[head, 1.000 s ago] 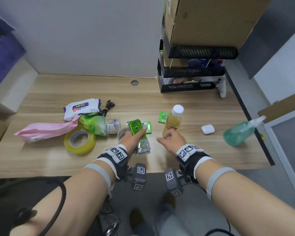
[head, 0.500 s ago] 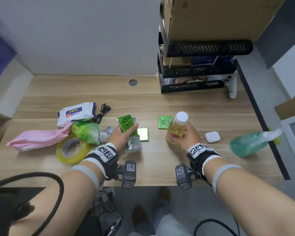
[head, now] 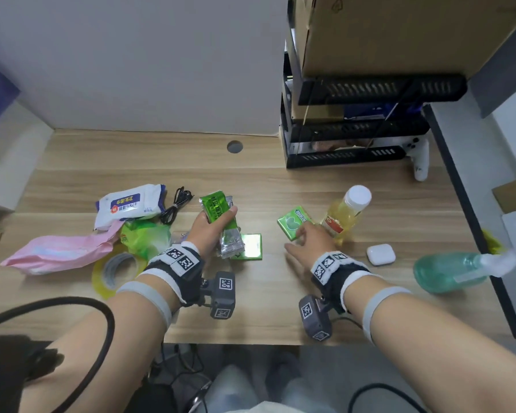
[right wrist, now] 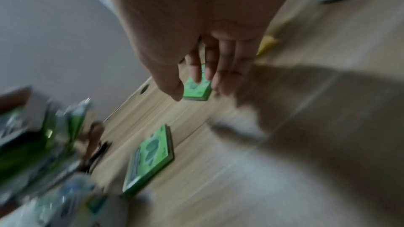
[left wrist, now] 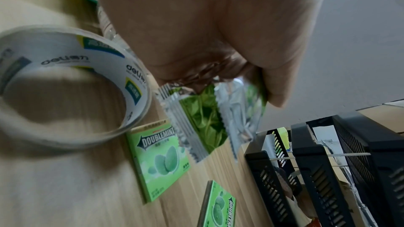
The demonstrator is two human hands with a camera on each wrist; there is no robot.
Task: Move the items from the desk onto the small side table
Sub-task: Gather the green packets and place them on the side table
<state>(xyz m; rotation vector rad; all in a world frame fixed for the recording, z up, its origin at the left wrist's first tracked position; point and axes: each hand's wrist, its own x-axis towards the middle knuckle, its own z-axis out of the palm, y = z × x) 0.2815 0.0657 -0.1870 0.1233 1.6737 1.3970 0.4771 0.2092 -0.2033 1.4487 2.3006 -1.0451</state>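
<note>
Item: green foil sachets (head: 221,222), gripped in our left hand (head: 204,231) and raised off the bench (head: 265,308); a second ago they were lower and nearer the bench, so this pick-up looks done.

Item: gum box (head: 294,223), flat on the bench just beside the yellow drink bottle (head: 347,214). Our right hand (head: 307,242), which half a second ago wrapped the bottle, now hovers over this box with fingers extended and nothing held; the right wrist view is blurred, so contact cannot be told. We judge the box to be the next pick.

Item: second gum box (head: 251,247), lying flat below the raised sachets.

Remaining on the bench: tape roll (head: 113,272), wipes pack (head: 130,204), pink bag (head: 57,251), green bag (head: 145,236), black cable (head: 176,204), white earbud case (head: 380,254), spray bottle (head: 459,271).

The small side table is not in view; most of the task looks outstanding.
</note>
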